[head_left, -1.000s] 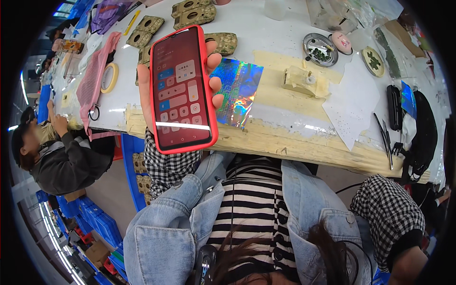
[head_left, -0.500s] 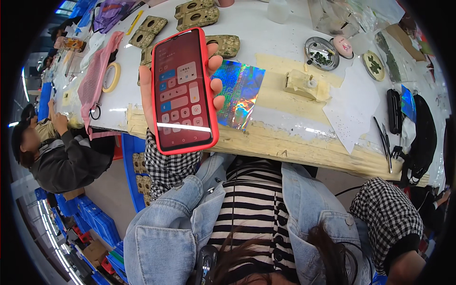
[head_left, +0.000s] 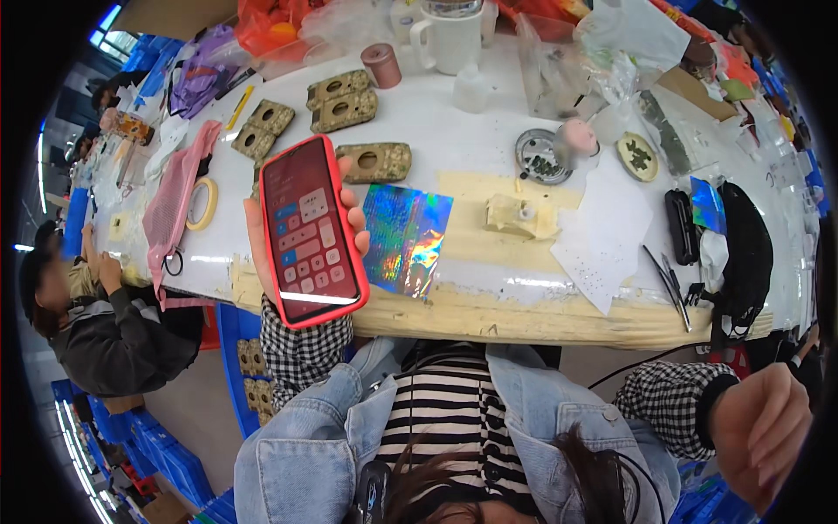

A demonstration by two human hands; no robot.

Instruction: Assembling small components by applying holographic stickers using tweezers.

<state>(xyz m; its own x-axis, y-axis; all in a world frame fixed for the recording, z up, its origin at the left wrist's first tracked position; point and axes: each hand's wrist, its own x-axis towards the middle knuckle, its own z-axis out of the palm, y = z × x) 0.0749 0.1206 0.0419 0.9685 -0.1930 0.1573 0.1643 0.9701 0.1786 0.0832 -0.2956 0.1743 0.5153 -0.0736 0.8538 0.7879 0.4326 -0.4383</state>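
Observation:
My left hand [head_left: 356, 218] is closed around a smartphone [head_left: 305, 223] in a red case, held up over the table's near edge with its lit screen facing me. A sheet of shiny rainbow foil [head_left: 408, 240] lies just right of the phone. Behind the phone rests a camouflage-painted model tank hull [head_left: 375, 163] with a round hole, and more such hulls [head_left: 340, 98] lie farther back. My right hand [head_left: 761, 428] is raised at the lower right, away from the table, its fingers loosely bent and apart with nothing visible in them.
A tape-covered block [head_left: 515, 217] stands mid-table beside white paper [head_left: 602, 236]. Beyond are a round dish [head_left: 546, 157] of dark bits, a white mug [head_left: 449, 39] and plastic bags. Tweezers [head_left: 668, 284] and a black pouch [head_left: 746, 253] lie right. Another person [head_left: 131, 319] sits left.
The phone in my left hand appears lower and farther from me. My right hand has risen into fuller view at the lower right. The view has tilted, showing more of the table's far side.

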